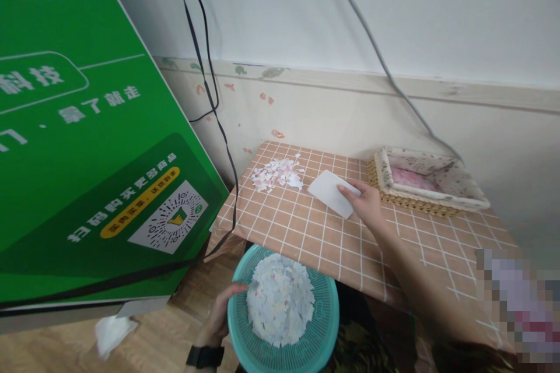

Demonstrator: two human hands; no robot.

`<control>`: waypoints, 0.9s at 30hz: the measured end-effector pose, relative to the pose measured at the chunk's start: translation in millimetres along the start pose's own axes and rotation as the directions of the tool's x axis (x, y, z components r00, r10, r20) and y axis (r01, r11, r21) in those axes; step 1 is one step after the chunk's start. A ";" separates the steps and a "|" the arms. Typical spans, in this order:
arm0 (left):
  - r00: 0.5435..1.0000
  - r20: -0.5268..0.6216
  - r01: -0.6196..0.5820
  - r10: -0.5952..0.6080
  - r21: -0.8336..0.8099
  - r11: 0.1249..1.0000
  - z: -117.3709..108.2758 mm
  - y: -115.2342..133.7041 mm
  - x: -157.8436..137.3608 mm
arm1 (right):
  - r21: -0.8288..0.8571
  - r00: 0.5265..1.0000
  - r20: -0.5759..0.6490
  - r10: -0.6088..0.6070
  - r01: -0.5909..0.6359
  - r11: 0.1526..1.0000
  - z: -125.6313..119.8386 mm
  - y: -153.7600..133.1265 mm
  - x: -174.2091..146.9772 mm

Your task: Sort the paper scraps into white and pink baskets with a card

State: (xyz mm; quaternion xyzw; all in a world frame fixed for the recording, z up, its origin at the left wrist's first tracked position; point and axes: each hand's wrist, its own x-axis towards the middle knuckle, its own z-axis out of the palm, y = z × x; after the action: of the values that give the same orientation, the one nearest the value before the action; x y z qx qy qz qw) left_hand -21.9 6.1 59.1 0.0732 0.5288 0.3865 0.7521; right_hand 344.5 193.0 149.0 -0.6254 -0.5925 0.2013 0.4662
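Note:
My left hand (222,310) grips the left rim of a teal plastic basket (327,326), thumb over the edge. Inside it is a heap of torn white paper scraps (280,300). The basket is just below the table's front edge. My right hand (366,203) pinches the right corner of a white sheet of paper (330,191) over the table. A loose pile of white and pinkish paper scraps (277,175) lies on the tabletop, a little left of the sheet.
A checked brown cloth covers the table (411,239). Against the wall stands a wicker basket (420,201) with a patterned lining and something pink inside. A green cabinet (87,128) fills the left side, and a black cable (227,157) hangs near the table's left corner. White litter (112,335) lies on the floor.

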 end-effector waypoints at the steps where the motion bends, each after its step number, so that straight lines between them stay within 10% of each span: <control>1: 1.000 -0.003 0.002 -0.002 0.004 1.000 -0.5 -0.1 0.4 | -0.005 1.000 0.018 -0.013 0.014 1.000 1.1 -4.9 -4.2; 11: 1.000 -0.005 0.000 0.000 -0.015 1.000 2.9 -2.0 0.9 | -0.130 0.942 0.254 -0.219 0.257 0.958 31.3 -26.3 -45.2; 19: 0.998 0.013 0.058 -0.057 -0.130 0.990 1.0 -17.2 14.6 | -0.331 0.991 0.007 -0.136 0.130 0.935 10.5 -0.4 -11.4; 27: 0.993 -0.087 0.053 -0.073 -0.217 0.975 13.2 -36.8 25.6 | -0.306 0.974 0.107 -0.200 0.223 0.925 32.1 -21.8 24.4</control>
State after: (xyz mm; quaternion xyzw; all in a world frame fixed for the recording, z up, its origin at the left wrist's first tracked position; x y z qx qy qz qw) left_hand 11.5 1.5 26.8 -0.0435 0.5212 0.4201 0.7416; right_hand 311.9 223.7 158.7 -0.6165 -0.6979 0.0752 0.3566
